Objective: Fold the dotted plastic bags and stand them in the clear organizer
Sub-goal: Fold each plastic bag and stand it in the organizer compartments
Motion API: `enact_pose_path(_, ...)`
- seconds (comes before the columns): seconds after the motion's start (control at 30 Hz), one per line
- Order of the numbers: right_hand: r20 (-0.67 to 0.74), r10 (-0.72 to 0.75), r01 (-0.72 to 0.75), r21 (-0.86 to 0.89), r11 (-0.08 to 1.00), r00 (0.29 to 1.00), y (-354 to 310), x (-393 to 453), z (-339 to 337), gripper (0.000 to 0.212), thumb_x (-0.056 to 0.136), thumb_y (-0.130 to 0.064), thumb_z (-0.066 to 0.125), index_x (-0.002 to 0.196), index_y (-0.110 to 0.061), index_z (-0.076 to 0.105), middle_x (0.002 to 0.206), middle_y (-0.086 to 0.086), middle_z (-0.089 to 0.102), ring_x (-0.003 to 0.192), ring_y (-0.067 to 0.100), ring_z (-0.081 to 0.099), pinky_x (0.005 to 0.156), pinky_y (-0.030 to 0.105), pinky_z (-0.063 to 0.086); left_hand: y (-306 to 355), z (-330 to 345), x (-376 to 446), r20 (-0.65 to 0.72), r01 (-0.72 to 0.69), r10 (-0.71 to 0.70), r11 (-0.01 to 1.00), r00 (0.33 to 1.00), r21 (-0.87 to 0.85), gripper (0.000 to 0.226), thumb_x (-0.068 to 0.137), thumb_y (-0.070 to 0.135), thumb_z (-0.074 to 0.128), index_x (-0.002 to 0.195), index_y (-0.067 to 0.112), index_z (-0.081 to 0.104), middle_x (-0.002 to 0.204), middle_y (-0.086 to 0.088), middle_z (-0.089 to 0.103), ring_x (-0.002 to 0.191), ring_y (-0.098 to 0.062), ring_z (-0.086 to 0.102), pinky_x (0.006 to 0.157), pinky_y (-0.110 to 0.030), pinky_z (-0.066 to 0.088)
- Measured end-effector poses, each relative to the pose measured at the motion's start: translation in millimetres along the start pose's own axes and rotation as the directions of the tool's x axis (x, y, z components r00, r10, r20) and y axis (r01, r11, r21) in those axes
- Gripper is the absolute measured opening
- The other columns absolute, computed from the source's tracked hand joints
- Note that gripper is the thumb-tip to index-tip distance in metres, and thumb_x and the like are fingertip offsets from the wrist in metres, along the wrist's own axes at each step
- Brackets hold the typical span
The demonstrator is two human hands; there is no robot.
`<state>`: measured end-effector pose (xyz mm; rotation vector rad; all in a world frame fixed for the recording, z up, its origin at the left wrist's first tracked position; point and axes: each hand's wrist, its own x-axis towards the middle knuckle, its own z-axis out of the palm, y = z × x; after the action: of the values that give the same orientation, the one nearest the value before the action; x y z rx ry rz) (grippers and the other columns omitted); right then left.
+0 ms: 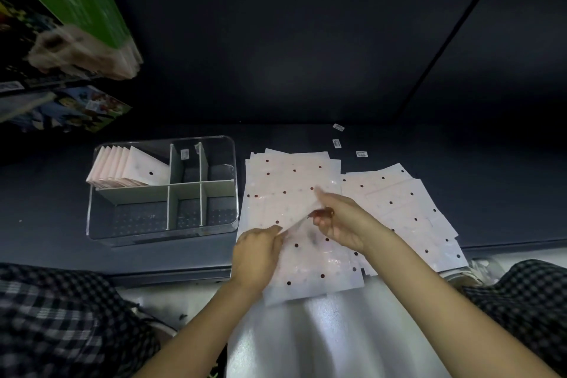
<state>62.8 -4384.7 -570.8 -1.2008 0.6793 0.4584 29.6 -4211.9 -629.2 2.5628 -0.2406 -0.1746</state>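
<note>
Both forearms reaching fwd, left hand (259, 250) & right hand (340, 221) pinching dotted bag (306, 252) (top of stack).

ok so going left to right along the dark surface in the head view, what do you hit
clear organizer with folded bags in its back-left compartment → main stack of dotted bags, which both hands are working on → second spread of dotted bags at the far right

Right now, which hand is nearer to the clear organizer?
Left. The left hand pinches a dotted bag just right of the clear organizer's front corner; the right hand grips the same bag farther right.
</note>
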Motion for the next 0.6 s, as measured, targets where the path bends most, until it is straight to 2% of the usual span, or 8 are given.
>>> enact_pose_path(0.03,-0.031,-0.071,0.071,-0.001,0.997,0.997,-0.9,-7.7,0.8,0.036,0.091,-0.040,0.058,0.115,-0.014,0.049,0.074,0.006,0.064,0.051,0.012,0.055,0.047,0.020,0.048,4.0,-7.6,0.4,0.014,0.103,-0.102,0.973,0.995,-0.209,0.037,0.099,0.031,0.044,0.064,0.019,0.047,0.055,0.004,0.051,0.060,-0.023,0.049,0.055,-0.029,0.035)
enact_pose_path(0.1,-0.119,-0.271,0.243,-0.210,0.947,0.955,2.8,-20.8,0.1,0.043,0.091,-0.046,0.054,0.127,-0.025,0.044,0.086,0.000,0.068,0.072,0.013,0.060,0.067,0.025,0.050,9.2,-24.1,4.4,0.126,0.318,-0.311,0.705,0.942,-0.634,0.040,0.096,0.025,0.052,0.057,0.018,0.048,0.049,0.008,0.049,0.050,-0.017,0.047,0.044,-0.020,0.035)
enact_pose_path(0.17,-0.074,-0.411,0.345,-0.422,0.838,0.908,11.0,-32.1,0.1,0.055,0.089,-0.045,0.057,0.137,-0.035,0.032,0.100,-0.006,0.065,0.098,0.012,0.060,0.089,0.029,0.046,15.4,-41.6,6.1,0.339,0.477,-0.367,0.404,0.866,-0.781,0.024,0.096,0.024,0.053,0.078,0.013,0.064,0.071,0.000,0.067,0.063,-0.014,0.062,0.056,-0.019,0.047)
enact_pose_path(0.23,0.068,-0.431,0.414,-0.447,0.793,0.900,19.1,-40.8,4.2,0.060,0.088,-0.038,0.061,0.137,-0.047,0.028,0.098,-0.012,0.066,0.100,0.004,0.060,0.089,0.020,0.043,19.0,-52.0,5.5,0.477,0.559,-0.317,0.261,0.820,-0.787,0.020,0.095,0.025,0.054,0.097,0.008,0.066,0.089,-0.006,0.071,0.077,-0.017,0.065,0.070,-0.027,0.052)
enact_pose_path(0.3,0.169,-0.452,0.476,-0.458,0.751,0.876,23.3,-44.7,7.8,0.058,0.087,-0.027,0.066,0.130,-0.053,0.038,0.086,-0.017,0.068,0.089,-0.005,0.062,0.077,0.006,0.043,20.5,-57.0,3.0,0.506,0.566,-0.277,0.217,0.817,-0.795,0.021,0.095,0.024,0.055,0.102,0.006,0.066,0.094,-0.008,0.071,0.082,-0.019,0.065,0.081,-0.032,0.052)
enact_pose_path(0.37,0.216,-0.482,0.523,-0.476,0.707,0.849,26.3,-45.4,11.4,0.047,0.085,-0.016,0.068,0.118,-0.047,0.056,0.076,-0.020,0.064,0.078,-0.003,0.059,0.074,0.006,0.044,21.2,-60.3,-1.0,0.509,0.563,-0.257,0.222,0.821,-0.796,0.020,0.094,0.023,0.055,0.101,0.007,0.066,0.094,-0.009,0.071,0.083,-0.019,0.066,0.084,-0.033,0.051)
enact_pose_path(0.53,0.161,-0.524,0.528,-0.493,0.692,0.837,33.0,-45.3,13.4,0.028,0.079,-0.004,0.072,0.089,-0.030,0.072,0.077,-0.021,0.065,0.068,-0.008,0.055,0.070,0.006,0.044,20.3,-63.9,-8.6,0.440,0.494,-0.244,0.248,0.864,-0.833,0.023,0.091,0.018,0.060,0.108,0.004,0.065,0.093,-0.010,0.072,0.080,-0.019,0.067,0.081,-0.031,0.051)
enact_pose_path(0.6,0.136,-0.521,0.517,-0.479,0.710,0.842,32.5,-44.8,13.0,0.026,0.078,-0.004,0.073,0.088,-0.028,0.072,0.068,-0.023,0.064,0.063,-0.008,0.053,0.066,0.006,0.044,18.1,-64.2,-9.7,0.333,0.413,-0.298,0.267,0.895,-0.871,0.029,0.086,0.012,0.065,0.115,0.018,0.060,0.094,-0.011,0.072,0.085,-0.020,0.067,0.083,-0.031,0.052)
